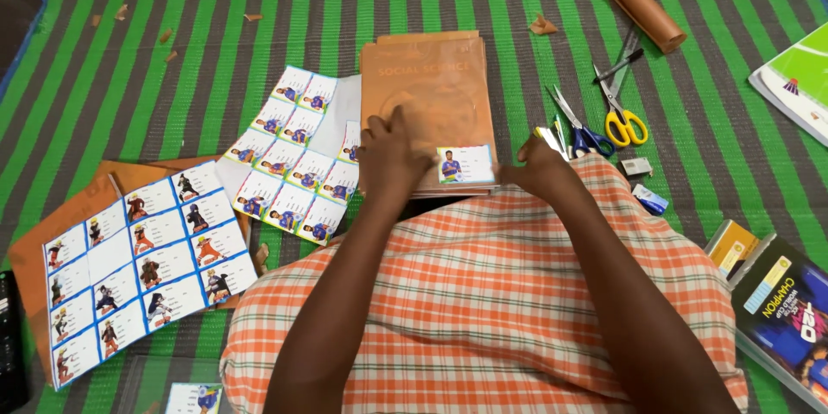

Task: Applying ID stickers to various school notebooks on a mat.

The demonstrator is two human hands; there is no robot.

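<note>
On striped floor mat (207,43), brown-covered book (427,90) lying flat against the knees; left hand (392,159) spread open, pressing its cover beside the name label (466,164), right hand (539,168) bracing the book's edge, fingers hidden; sticker sheets (289,155) close by, scissors (617,112) to the right
</note>
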